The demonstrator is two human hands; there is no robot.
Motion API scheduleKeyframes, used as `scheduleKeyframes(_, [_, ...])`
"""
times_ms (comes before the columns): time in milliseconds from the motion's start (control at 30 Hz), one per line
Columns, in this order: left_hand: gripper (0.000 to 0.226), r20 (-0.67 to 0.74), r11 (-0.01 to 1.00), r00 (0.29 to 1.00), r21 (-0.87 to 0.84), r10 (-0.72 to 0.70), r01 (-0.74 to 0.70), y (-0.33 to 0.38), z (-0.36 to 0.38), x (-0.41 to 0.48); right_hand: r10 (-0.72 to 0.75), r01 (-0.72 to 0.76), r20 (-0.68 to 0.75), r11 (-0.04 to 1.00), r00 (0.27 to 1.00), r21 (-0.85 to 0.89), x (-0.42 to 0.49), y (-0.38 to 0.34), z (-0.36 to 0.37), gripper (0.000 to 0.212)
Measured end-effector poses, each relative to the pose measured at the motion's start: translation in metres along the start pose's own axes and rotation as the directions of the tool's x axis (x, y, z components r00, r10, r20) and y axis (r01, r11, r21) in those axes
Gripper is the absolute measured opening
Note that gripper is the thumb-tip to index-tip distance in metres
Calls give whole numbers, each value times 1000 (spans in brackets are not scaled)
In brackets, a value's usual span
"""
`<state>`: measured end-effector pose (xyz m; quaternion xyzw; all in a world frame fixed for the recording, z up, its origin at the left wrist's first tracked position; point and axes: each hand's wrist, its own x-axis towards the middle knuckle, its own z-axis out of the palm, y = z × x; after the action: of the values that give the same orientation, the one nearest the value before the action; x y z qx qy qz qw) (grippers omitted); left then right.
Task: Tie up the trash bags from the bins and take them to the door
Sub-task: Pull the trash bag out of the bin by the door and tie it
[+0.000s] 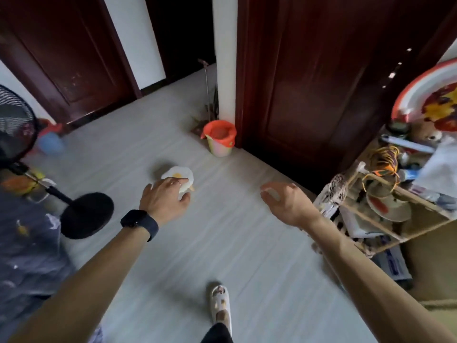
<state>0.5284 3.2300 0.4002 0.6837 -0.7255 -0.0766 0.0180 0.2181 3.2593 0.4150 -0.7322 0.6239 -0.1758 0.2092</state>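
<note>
Nearest to the camera, a foot in a white slipper (220, 303) is planted on the floor, well short of the bin (219, 147).

The left hand (164, 198) is held out short of the bin and to its left, fingers curled downward. A white-and-yellow item (178, 175) shows just past the knuckles; whether it is gripped or lies on the floor cannot be told.

The right hand (282, 203) is held out short of the bin and to its right, fingers loosely curled. Nothing is made out in it, and the fingertips are blurred.

The bin stands upright on the floor, ahead of and between the two hands and well apart from both. The orange bag (218, 128) is folded over its rim and not yet tied.

Judgement: the bin's axis is vertical, so the rim is to be reached from above. Neither hand is clearly nearer.

Behind the bin a white post (225, 58) is seen, with a dark door (309, 82) to the bin's right
</note>
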Motion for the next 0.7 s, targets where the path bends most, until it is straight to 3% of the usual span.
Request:
scheduleKeyframes(200, [45,23,1000,1000,-27,0,0,-40,-28,174,60,-59,14,998,998,-12,158,-18,-8,32])
scheduleKeyframes(300, [50,10,998,1000,-53,20,-19,-49,-40,252,68,-68,-7,998,998,9,237,-19,-13,47])
scheduleKeyframes(467, [50,30,998,999,-55,31,-29,-68,-38,382,103,-104,19,994,994,32,373,0,-2,26])
scheduleKeyframes(700, [51,69,1000,998,-16,5,-4,-104,-36,574,89,-93,75,995,993,43,575,23,17,22])
